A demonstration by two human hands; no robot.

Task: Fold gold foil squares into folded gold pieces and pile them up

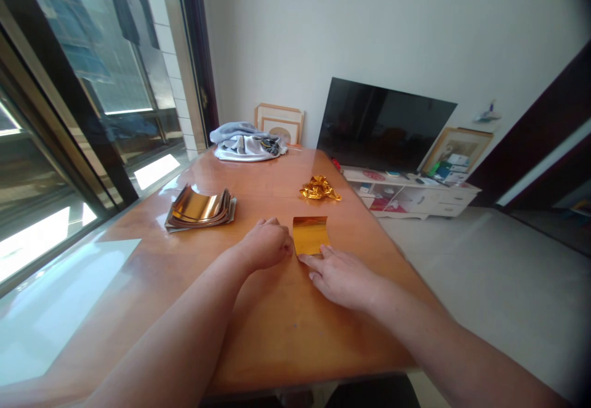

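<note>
Nothing could be read in your view. The stacked boxes [455,169] on the white cabinet [413,202] bore printing, but it was too small and blurred for you to make out.
</note>
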